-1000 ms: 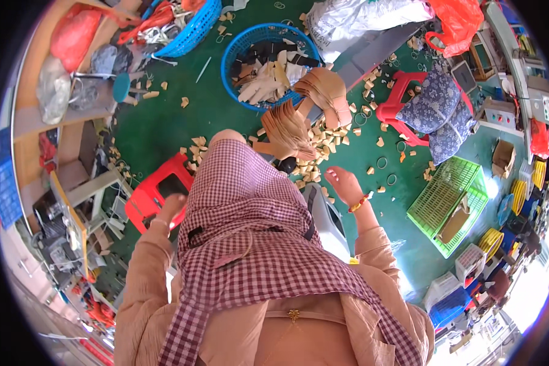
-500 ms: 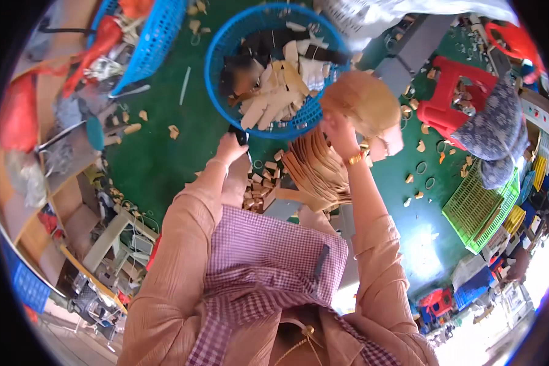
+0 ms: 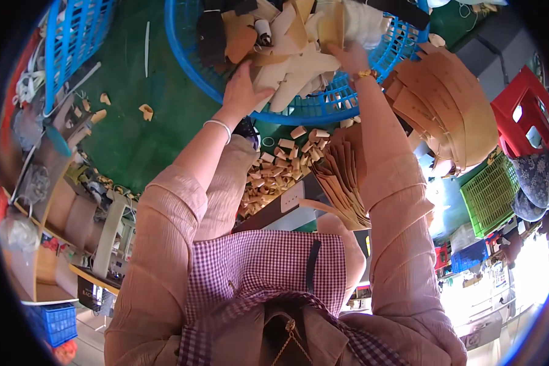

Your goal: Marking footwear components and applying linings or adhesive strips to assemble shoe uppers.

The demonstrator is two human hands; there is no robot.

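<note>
Both my hands reach into a round blue plastic basket (image 3: pixel 192 70) heaped with flat cut pieces. My left hand (image 3: pixel 243 91) is open, thumb spread, at the near edge of the cream strips (image 3: pixel 296 76). Toward the right side of the heap, my right hand (image 3: pixel 351 59) stretches its fingers against a tan piece (image 3: pixel 330 27); part of the hand blends into the pieces. Black and brown pieces (image 3: pixel 241 41) lie at the left of the heap, with a small white-and-black roll (image 3: pixel 263 32) among them. The basket's far side is cut off by the picture's edge.
Brown sheets in a stack (image 3: pixel 338 177) stand below my right forearm; a larger curved stack (image 3: pixel 448 107) is beyond it. Small tan offcuts (image 3: pixel 274 174) cover the green floor. A red stool (image 3: pixel 524 113) and green crate (image 3: pixel 488 195) are right; another blue basket (image 3: pixel 76 43) is left.
I have leaned forward, so the basket appears larger and closer. My left hand moved from the rim into the heap. My right hand left the brown stack at right and moved into the basket.
</note>
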